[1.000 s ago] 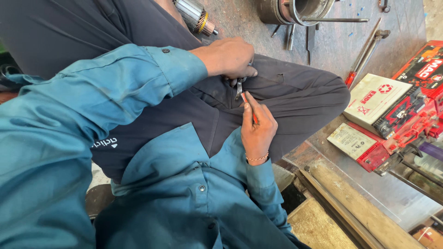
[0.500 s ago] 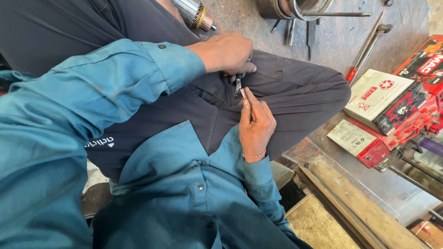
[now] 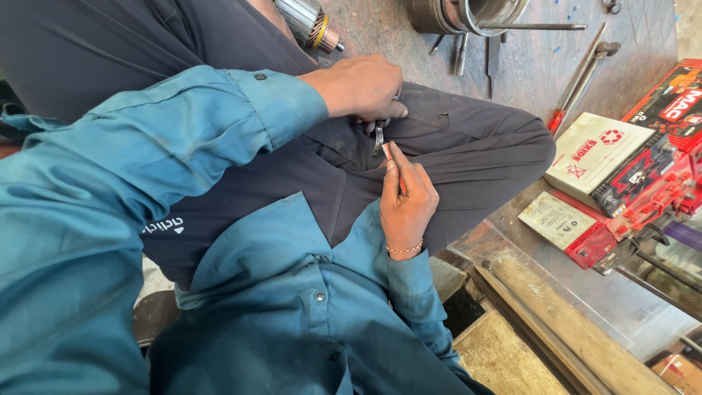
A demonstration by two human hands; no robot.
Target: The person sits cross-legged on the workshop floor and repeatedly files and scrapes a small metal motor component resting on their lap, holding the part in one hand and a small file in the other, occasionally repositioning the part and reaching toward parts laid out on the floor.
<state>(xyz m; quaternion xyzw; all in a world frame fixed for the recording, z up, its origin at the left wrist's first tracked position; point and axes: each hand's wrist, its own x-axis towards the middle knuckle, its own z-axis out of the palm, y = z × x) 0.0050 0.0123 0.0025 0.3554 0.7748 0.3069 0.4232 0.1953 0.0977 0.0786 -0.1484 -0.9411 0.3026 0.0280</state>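
I sit with dark trousers (image 3: 468,146) across my lap, both arms in teal sleeves. My left hand (image 3: 362,86) is closed around a small metal part (image 3: 378,137) that pokes down from under its fingers. My right hand (image 3: 406,201) is just below it, gripping a thin red-handled tool (image 3: 395,164) whose tip points up at that metal part. The two hands nearly touch over my thigh. Most of the metal part is hidden inside the left fist.
A motor armature (image 3: 311,22) lies above my left hand. Metal rings (image 3: 457,13), flat tools (image 3: 493,51) and a red-handled screwdriver (image 3: 578,80) lie on the worn floor. Red and white boxy batteries (image 3: 621,168) stand at right, wooden planks (image 3: 556,322) at lower right.
Both hands stay together on my lap; the right hand has shifted slightly with the red tool against the metal part. The view drifted a little.
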